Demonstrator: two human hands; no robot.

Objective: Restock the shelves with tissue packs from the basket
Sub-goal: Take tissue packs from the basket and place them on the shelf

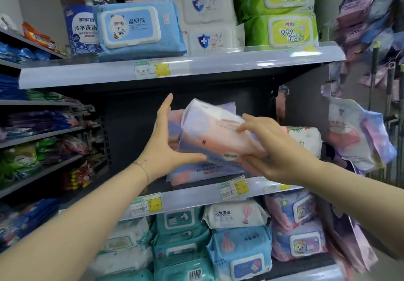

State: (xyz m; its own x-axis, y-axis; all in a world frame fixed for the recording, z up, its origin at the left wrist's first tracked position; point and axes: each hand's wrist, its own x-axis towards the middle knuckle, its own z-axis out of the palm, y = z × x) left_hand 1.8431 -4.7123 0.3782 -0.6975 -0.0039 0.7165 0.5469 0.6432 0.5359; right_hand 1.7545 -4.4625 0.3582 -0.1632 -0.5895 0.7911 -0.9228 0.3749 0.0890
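Note:
A pink and lavender tissue pack (209, 132) hangs tilted in front of the middle shelf (196, 195). My right hand (275, 147) grips its right end, fingers curled over the top and under the bottom. My left hand (168, 143) presses flat against its left side, fingers straight and pointing up, thumb under the pack's lower edge. Behind and below it, more pink and lavender packs (196, 172) are stacked on the middle shelf. No basket is in view.
A white pack (306, 140) lies to the right on the middle shelf, with dark bare room to the left. The top shelf (175, 71) holds blue, white and green wipe packs. Teal, white and purple packs fill the bottom shelf. Bags hang at the right.

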